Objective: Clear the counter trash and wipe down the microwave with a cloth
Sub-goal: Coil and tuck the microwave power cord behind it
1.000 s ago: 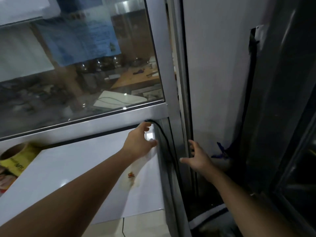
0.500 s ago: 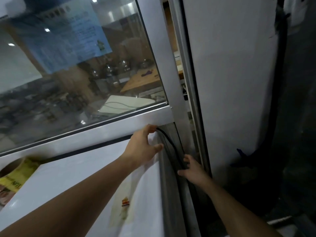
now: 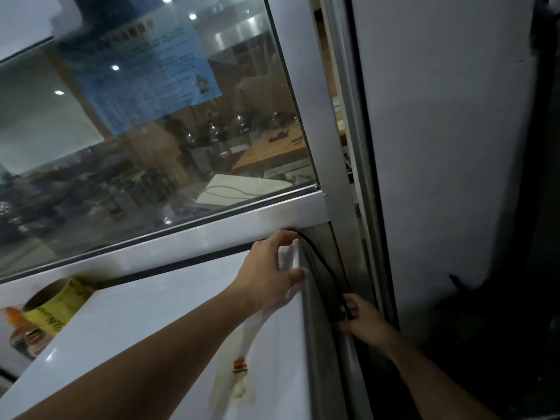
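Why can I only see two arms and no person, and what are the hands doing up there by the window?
The camera is worn on the person's head and looks down, so you see only their own arms reaching forward. The big white box is the microwave, seen from above, pushed up against a glass window. The left hand rests on the microwave's far corner, fingers curled over its edge. The right hand reaches into the narrow gap beside the microwave, at the black cable that runs down there; I cannot tell if it grips the cable. A plastic wrapper lies on top of the microwave, partly under the left arm. At the left edge sits a yellow-labelled round tub.
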The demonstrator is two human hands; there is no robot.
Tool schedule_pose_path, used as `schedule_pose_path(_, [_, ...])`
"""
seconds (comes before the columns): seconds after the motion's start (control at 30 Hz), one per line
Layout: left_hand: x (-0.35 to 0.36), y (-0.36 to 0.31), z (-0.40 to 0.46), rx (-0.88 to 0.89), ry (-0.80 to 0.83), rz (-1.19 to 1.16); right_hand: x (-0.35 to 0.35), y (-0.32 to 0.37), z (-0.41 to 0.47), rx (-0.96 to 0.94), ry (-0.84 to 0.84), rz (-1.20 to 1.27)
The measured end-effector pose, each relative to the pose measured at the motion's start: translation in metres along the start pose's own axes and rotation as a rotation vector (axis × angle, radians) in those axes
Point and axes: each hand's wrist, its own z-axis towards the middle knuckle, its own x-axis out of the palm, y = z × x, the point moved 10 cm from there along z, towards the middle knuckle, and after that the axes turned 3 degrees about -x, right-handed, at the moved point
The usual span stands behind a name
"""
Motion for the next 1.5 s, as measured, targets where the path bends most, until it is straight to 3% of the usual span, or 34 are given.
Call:
schedule_pose_path(0.3, [0.003, -0.012, -0.011, 0.004, 0.061, -0.024, -0.076, 0.027, -0.059, -0.084, -0.099, -0.031])
schedule_pose_path(0.53, [0.011, -0.037, -0.010, 0.067, 0.093, -0.054, -0.120, 0.103, -0.110, -0.195, -0.210, -0.236])
schedule_pose_path(0.93, [0.010, -0.120, 0.014, 0.251, -0.036, 0.116, -0.148, 0.212, -0.154, -0.356, -0.269, -0.309])
schedule_pose_path(1.33, [-0.019, -0.112, 0.010, 0.239, -0.044, -0.207, -0.129, 0.240, -0.178, -0.393, -0.300, -0.293])
schedule_pose_path(1.5, [-0.050, -0.100, 0.004, 0.217, -0.064, -0.407, -0.127, 0.217, -0.182, -0.328, -0.353, -0.205])
